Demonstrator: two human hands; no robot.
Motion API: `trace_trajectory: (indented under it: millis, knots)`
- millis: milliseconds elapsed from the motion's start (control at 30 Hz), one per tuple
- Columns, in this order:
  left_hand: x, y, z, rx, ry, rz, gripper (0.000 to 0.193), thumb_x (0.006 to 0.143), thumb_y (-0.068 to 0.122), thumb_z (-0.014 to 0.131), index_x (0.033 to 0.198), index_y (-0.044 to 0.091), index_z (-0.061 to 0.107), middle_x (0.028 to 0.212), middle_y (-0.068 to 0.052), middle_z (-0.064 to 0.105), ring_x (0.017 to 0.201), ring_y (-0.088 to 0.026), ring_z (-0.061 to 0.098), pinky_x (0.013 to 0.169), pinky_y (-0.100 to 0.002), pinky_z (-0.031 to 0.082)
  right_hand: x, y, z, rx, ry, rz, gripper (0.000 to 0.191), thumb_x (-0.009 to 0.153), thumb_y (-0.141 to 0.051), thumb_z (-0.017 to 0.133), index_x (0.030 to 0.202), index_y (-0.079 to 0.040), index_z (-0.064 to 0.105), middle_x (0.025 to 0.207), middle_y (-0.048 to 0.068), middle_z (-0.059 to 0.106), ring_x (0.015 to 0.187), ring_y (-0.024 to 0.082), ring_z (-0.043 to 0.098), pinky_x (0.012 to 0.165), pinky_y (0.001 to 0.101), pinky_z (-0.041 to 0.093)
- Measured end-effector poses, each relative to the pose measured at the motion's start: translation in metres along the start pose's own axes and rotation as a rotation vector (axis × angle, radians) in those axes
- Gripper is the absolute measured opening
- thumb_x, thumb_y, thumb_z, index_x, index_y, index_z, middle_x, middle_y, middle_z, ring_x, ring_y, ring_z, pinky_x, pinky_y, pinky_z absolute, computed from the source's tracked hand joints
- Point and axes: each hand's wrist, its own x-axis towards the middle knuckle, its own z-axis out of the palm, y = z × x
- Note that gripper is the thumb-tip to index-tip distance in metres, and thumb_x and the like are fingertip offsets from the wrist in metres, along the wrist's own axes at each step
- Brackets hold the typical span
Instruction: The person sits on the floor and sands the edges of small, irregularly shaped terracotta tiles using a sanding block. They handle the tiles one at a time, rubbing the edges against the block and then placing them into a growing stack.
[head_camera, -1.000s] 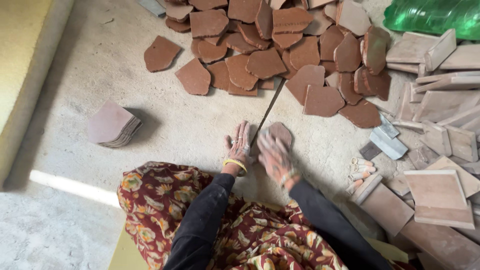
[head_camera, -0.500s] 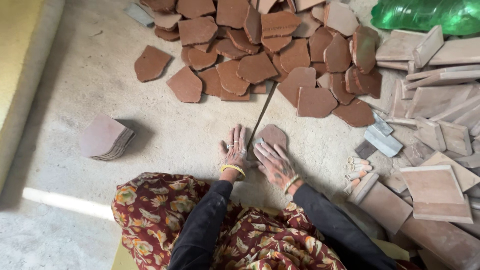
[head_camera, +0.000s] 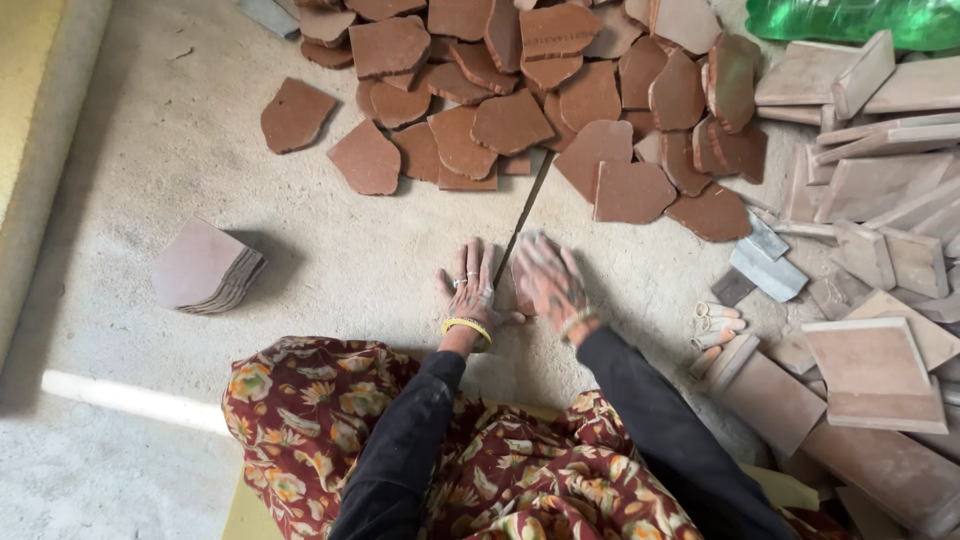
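Observation:
My left hand (head_camera: 468, 290) lies flat on the concrete floor with its fingers apart, wearing rings and a yellow bangle. Its thumb side touches a small brown clay tile (head_camera: 521, 292). My right hand (head_camera: 550, 284) is dusty and motion-blurred, and it lies palm down on this tile, covering most of it. A thin dark metal strip (head_camera: 527, 208) runs from between my hands up to the tile heap.
A heap of shaped brown clay tiles (head_camera: 510, 120) spreads across the top. A neat stack of tiles (head_camera: 203, 266) sits on the left. Rectangular clay slabs (head_camera: 872, 362), grey blocks (head_camera: 765, 268) and a green sheet (head_camera: 850, 18) fill the right side. My floral-clad lap (head_camera: 320, 420) is below.
My right hand has slid forward over the small tile, which showed beyond my fingertips earlier and is now mostly covered. My left hand has stayed flat beside it.

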Motion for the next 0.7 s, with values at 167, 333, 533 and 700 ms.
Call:
trace_trajectory:
  millis: [167,333,533,700]
  knots:
    - [-0.006,0.004,-0.014,-0.028,-0.057,0.015,0.142,0.057,0.068,0.088,0.164,0.035,0.0,0.172,-0.009,-0.014,0.159,-0.03,-0.015,0.12,-0.069,-0.004,-0.014,-0.008,-0.005,0.154,0.244,0.111,0.06,0.105,-0.025,0.047,0.157,0.002,0.035,0.168,0.018,0.03,0.157,0.033,0.024,0.128,0.0478,0.018]
    - [-0.009,0.008,-0.013,-0.066,-0.017,-0.015,0.143,0.054,0.064,0.091,0.163,0.035,0.002,0.172,-0.009,-0.012,0.159,-0.03,-0.012,0.122,-0.069,-0.003,-0.027,-0.03,0.007,0.108,0.192,0.31,0.061,0.106,-0.028,0.045,0.159,-0.001,0.03,0.168,0.018,0.027,0.157,0.033,0.022,0.127,0.0477,0.015]
    - [0.004,-0.003,0.003,0.051,-0.013,0.024,0.143,0.061,0.052,0.093,0.166,0.031,-0.001,0.173,-0.011,-0.014,0.159,-0.033,-0.012,0.117,-0.072,0.0,-0.003,-0.028,0.009,0.073,0.129,0.237,0.066,0.102,-0.033,0.046,0.159,-0.005,0.028,0.167,0.017,0.026,0.155,0.03,0.02,0.125,0.0464,0.013]
    - [0.005,-0.005,0.005,-0.05,0.071,0.069,0.148,0.056,0.061,0.093,0.165,0.028,-0.002,0.172,-0.012,-0.013,0.158,-0.034,-0.01,0.117,-0.072,-0.002,-0.02,-0.009,0.009,0.059,0.045,0.111,0.062,0.103,-0.031,0.047,0.158,-0.008,0.033,0.166,0.011,0.03,0.155,0.024,0.023,0.127,0.0493,0.013]
